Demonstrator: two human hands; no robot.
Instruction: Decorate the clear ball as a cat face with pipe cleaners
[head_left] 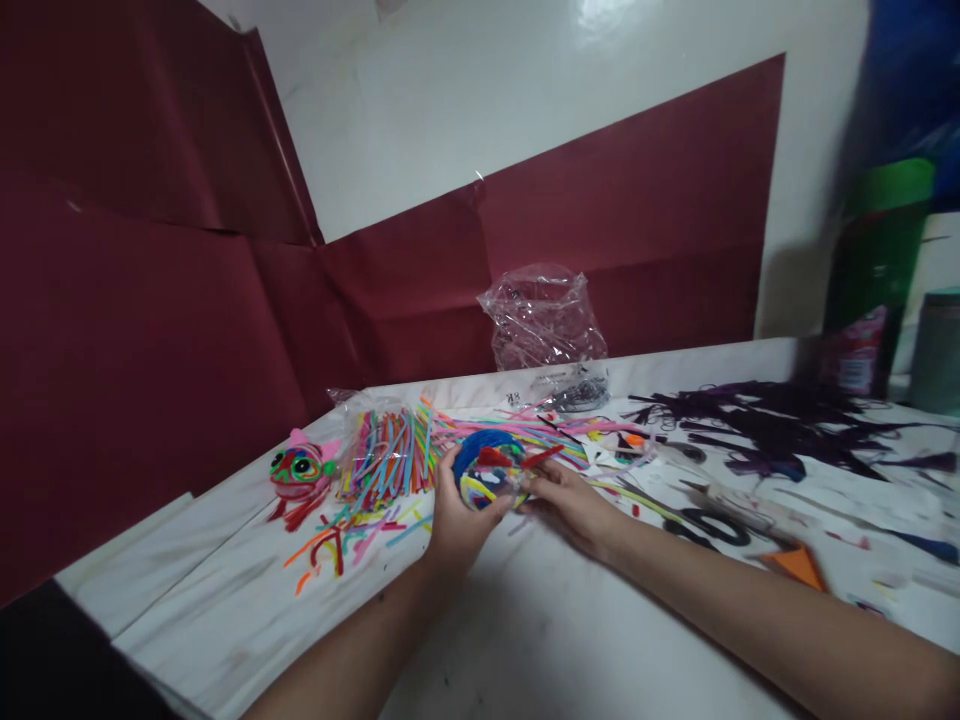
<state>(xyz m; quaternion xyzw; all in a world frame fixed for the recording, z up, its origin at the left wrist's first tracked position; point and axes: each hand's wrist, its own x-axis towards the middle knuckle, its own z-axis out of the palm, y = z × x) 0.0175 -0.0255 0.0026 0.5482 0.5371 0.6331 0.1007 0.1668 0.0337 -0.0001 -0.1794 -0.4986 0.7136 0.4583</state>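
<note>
So both hands are up just over the white tabletop [540,620], right in the middle, holding a round ball [491,470] between them. It looks wrapped in fuzzy or plasticky strips: blue looped over the top, yellow, red and white squiggles on the front, and a red bit poking out to the right. The left hand [457,515] cups it from below and the side, grip curled snug around the curve. The right hand [566,500] has its grip pinching the ball's right edge with the fingertips.

Just left of the ball there's a crinkly clear bag of thin strips [386,450] in pink, blue, orange and green, with loose ones spilled over the tabletop below it. Further left sits a little cat figure [300,470] in the same stripy material, with pink ears and big dark eyes.

Behind the ball, a crumpled clear plastic bag [544,315] stands against the maroon paper [150,330] on the wall. Off to the right: a messy heap of dark purple shreds [772,420], black scissors [705,525], an orange triangle [796,565] and a blurry green bottle [877,270].
</note>
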